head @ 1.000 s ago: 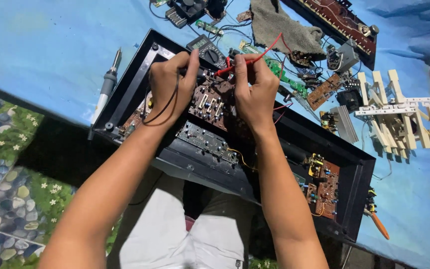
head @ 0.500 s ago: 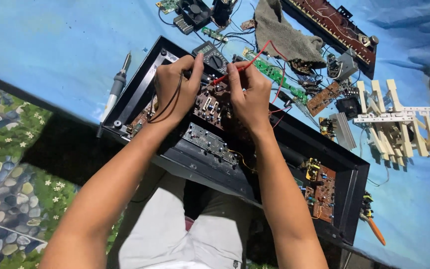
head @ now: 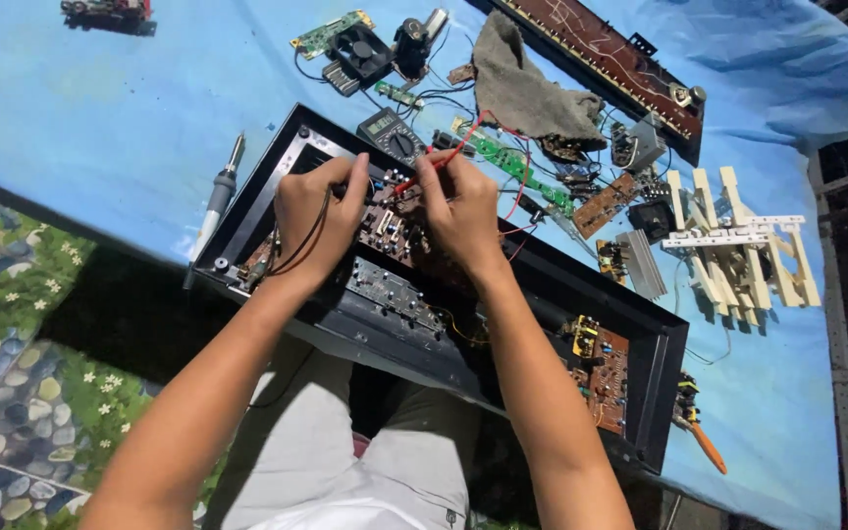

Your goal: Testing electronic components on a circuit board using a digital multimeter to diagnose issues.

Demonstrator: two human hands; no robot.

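While left grip (head: 321,211) pinches black probe (head: 338,188) | right grip (head: 458,206) clamps red probe (head: 434,167) | circuit board (head: 390,221) beneath

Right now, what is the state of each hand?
Left hand: closed on a black probe lead.
Right hand: closed on a red probe.

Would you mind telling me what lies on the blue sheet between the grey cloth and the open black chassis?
In the head view, a multimeter and a long green circuit board lie between the grey cloth and the black chassis, with red lead wire crossing there.
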